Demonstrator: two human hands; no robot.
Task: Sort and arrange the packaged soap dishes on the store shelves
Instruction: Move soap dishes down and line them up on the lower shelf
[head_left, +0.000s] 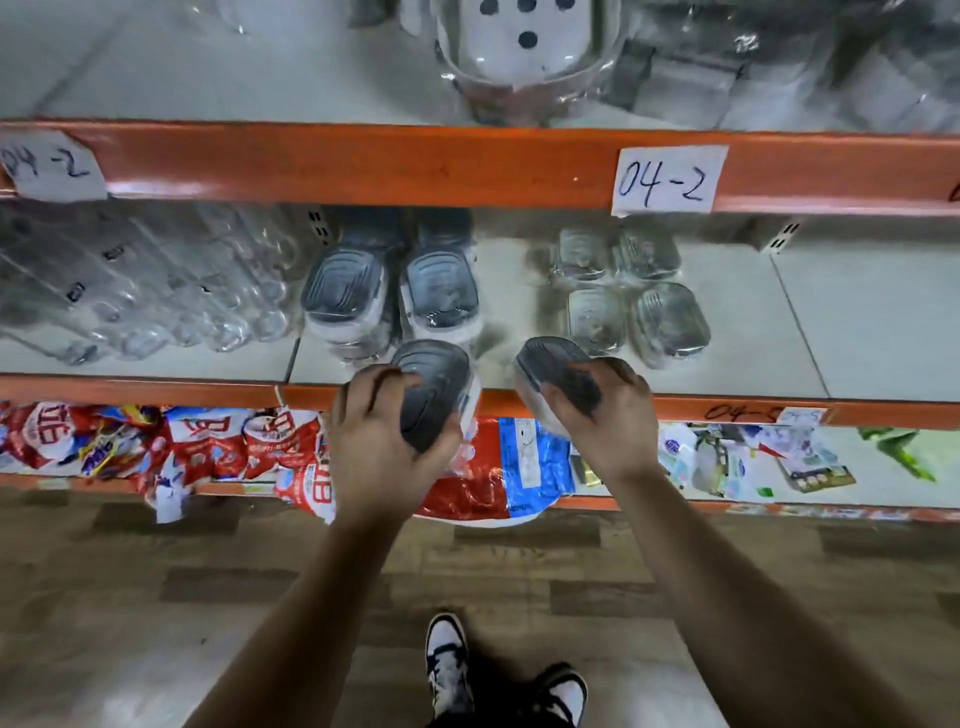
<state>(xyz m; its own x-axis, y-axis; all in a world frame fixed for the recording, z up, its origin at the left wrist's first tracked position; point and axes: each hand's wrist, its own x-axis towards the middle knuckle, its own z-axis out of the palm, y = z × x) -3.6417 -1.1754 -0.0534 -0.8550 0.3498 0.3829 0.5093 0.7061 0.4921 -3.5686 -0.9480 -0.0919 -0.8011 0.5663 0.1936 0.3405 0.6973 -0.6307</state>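
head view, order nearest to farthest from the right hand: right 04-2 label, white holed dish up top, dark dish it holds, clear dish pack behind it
From the right hand:
1. dark dish, in its grip
2. clear dish pack, middle shelf, just behind
3. right 04-2 label, upper beam
4. white holed dish, top shelf

we log red-white snack bags (208, 441) left of left hand (379, 441) | paper label 04-2 (669, 181) above right hand (608, 421) | clear plastic packs (145, 280) up-left | wood-look floor (156, 597) below both
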